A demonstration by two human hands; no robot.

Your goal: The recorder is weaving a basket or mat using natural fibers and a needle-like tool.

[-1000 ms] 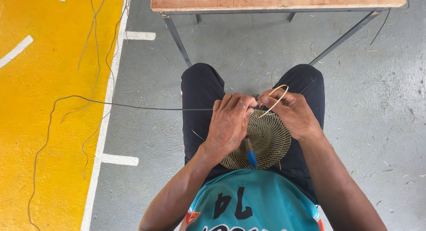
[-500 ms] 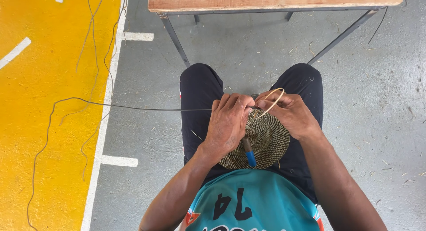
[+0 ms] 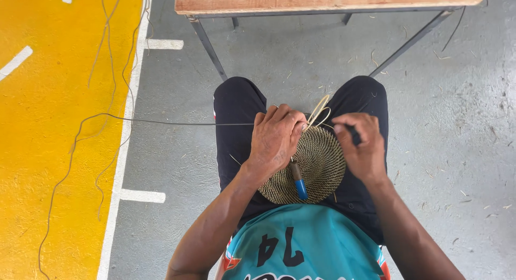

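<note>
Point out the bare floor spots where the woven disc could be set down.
Bare grey floor lies right of the knees, beyond the right hand. Crowded: strands trail over the yellow floor; the woven disc and left hand fill the lap.

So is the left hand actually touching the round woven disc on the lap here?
Touching. The head view shows the left hand lying over the woven disc's left edge, fingers curled onto its rim with no gap showing.
</note>
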